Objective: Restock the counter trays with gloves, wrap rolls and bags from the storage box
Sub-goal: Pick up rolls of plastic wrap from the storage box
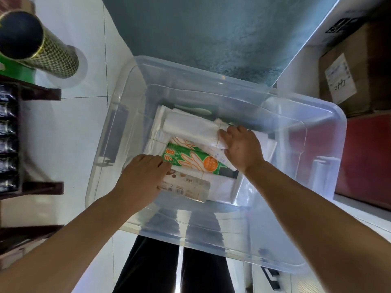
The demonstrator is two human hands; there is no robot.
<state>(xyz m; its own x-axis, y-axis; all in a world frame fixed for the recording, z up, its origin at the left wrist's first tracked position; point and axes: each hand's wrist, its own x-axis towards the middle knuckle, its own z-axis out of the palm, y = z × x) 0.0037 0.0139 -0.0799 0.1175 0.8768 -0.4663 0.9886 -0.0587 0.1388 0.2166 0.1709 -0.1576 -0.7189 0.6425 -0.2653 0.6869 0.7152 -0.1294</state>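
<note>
A clear plastic storage box [330,127] stands on the floor below me. Inside lie a green glove pack [190,160] with an orange sticker, a wrap roll in a clear printed sleeve [190,187], and a rolled bundle of white bags [190,125] tied with a band. My left hand [141,178] reaches into the box, its curled fingers at the left end of the wrap roll and the glove pack's edge. My right hand [243,149] grips the right end of the white bag bundle. More flat white bags [220,188] lie underneath.
A gold-patterned tube [42,49] and a dark wooden shelf [31,140] with packaged goods stand at the left. Cardboard boxes [355,77] and a red surface [366,161] sit at the right. A grey wall lies beyond the box; white floor tiles surround it.
</note>
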